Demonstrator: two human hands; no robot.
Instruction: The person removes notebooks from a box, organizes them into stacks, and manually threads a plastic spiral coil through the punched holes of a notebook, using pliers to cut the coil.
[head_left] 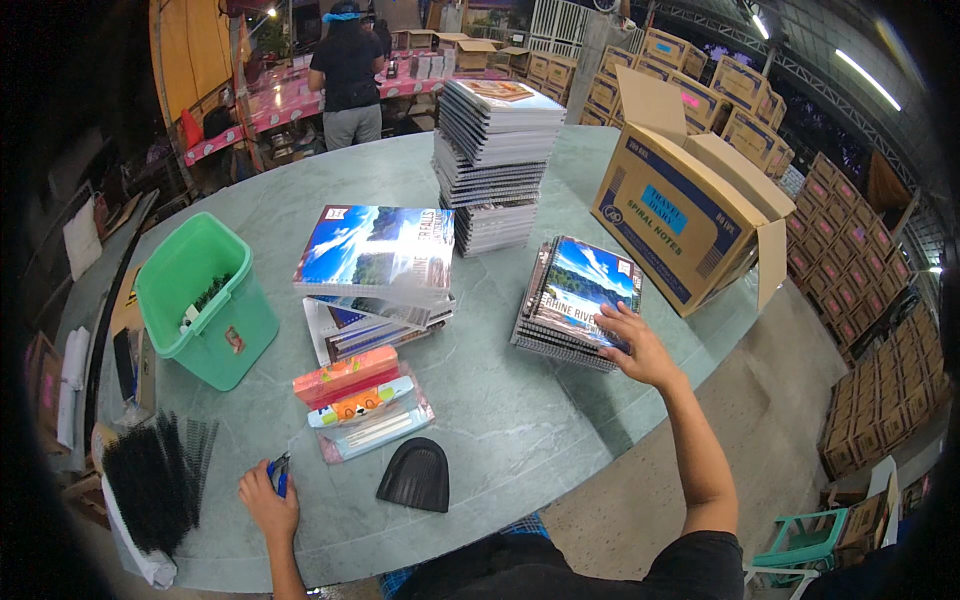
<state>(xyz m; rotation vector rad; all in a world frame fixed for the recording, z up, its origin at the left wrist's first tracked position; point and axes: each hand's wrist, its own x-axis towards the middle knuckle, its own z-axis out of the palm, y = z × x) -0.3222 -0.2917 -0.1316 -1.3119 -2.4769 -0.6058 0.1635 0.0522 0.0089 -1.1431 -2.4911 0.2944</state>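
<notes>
Two hands busy: right hand spread flat, pressing the short notebook stack beside the cardboard box; left hand clenched around a small blue tool, well left of that box. Stack looks skewed; a careless tug could spill it off the counter.

The bench looks like smooth stone or laminate, grey-green with marbled veins and a dull sheen. The notebooks under the right hand have glossy printed paper covers and dark wire spirals along the edge; the other piles share the same shiny covers. The carton is matt brown corrugated cardboard. The bin is smooth green plastic with a slight gloss. The scoop is matt black ribbed plastic. The packs are wrapped in clear shiny film. The left hand grips a small blue plastic tool.
</notes>
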